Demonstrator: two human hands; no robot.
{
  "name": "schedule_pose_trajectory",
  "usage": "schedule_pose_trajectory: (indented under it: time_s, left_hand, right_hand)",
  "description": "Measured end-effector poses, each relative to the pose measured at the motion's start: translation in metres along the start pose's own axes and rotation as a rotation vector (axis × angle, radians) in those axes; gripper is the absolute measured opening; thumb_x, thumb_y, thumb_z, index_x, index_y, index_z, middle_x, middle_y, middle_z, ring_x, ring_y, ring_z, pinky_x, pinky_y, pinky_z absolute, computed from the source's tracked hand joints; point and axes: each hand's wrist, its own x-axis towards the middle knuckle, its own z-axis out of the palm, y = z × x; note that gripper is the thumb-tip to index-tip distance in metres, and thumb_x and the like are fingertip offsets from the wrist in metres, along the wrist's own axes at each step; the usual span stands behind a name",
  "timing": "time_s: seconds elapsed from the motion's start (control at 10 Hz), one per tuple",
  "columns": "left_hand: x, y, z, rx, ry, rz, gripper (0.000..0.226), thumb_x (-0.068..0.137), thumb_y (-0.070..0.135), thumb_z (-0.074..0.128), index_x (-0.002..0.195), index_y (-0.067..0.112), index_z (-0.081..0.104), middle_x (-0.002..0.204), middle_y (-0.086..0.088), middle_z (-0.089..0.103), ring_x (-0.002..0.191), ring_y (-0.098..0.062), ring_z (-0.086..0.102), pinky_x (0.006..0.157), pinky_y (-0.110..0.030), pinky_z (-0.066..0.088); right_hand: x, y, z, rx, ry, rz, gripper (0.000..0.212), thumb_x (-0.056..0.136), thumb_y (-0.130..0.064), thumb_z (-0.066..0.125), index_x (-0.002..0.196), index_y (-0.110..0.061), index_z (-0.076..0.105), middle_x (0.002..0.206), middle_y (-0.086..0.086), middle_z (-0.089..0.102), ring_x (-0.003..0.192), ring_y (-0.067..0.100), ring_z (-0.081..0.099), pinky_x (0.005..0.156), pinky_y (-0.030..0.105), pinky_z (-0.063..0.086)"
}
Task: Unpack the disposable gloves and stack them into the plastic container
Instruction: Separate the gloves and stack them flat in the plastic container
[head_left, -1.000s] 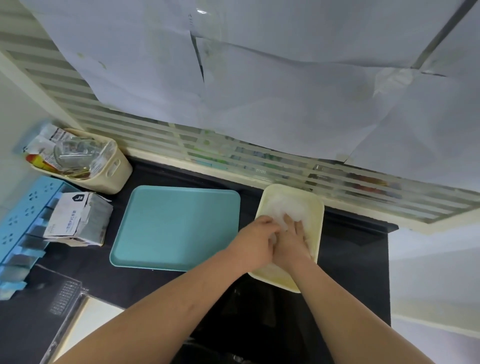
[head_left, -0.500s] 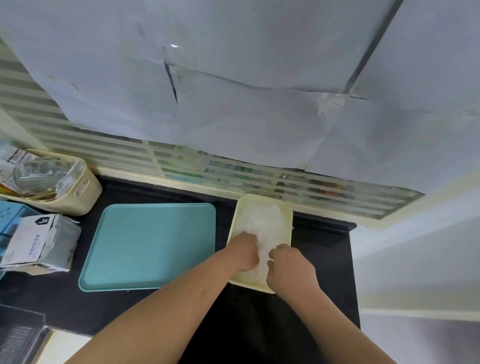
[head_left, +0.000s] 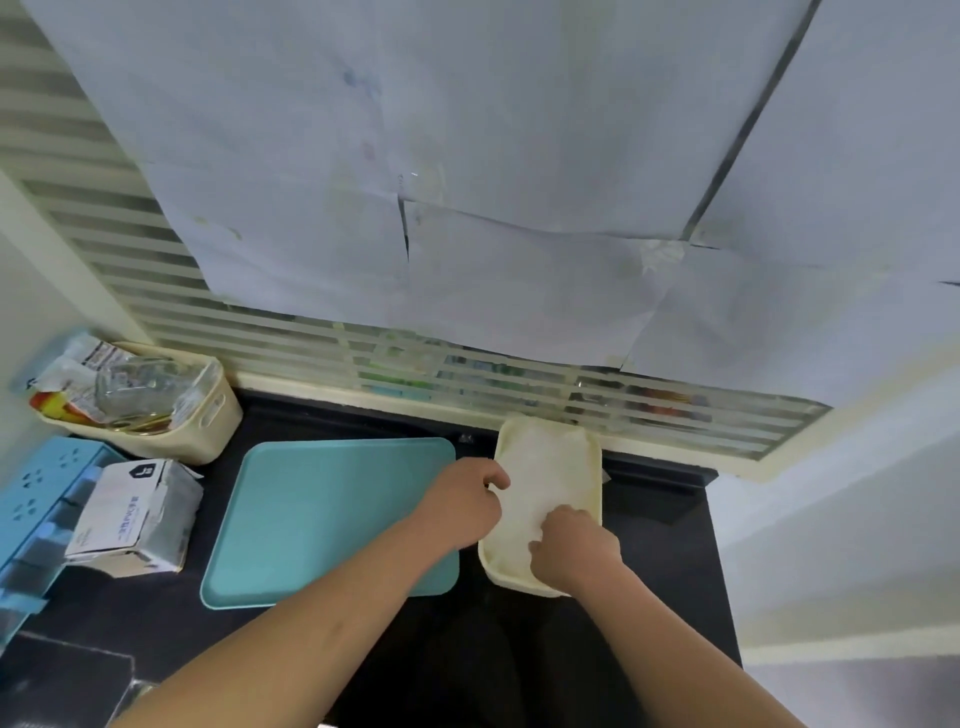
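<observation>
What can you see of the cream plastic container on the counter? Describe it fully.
The container is a cream, shallow, oblong plastic tub with rounded corners, lying flat on the dark counter right of the teal tray, its far end by the window ledge. Translucent white gloves fill it. The left hand curls at its left rim; the right hand rests curled fingers on the gloves at its near end.

We see a smooth teal plastic tray (head_left: 322, 519), a matt cream plastic container (head_left: 595, 467), thin filmy gloves (head_left: 545, 467), a cardboard box (head_left: 130, 514) and a dark counter (head_left: 660, 561), perhaps glossy.
</observation>
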Motion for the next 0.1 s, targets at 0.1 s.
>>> schedule_pose_trajectory:
  time_s: [0.1]
  left_hand:
    - [-0.0042,-0.0085,-0.0127,-0.012,0.01,0.008,0.041,0.098,0.003,0.047,0.126,0.025,0.067,0.132,0.005,0.065,0.107,-0.007,0.061,0.068,-0.006,0.041]
  right_hand:
    - [-0.0271,-0.004,-0.0188,-0.1,0.031,0.05,0.033,0.1,-0.029,0.061,0.132,-0.02,0.059,0.12,0.001,0.061,0.11,0.021,0.059,0.087,0.033,0.052]
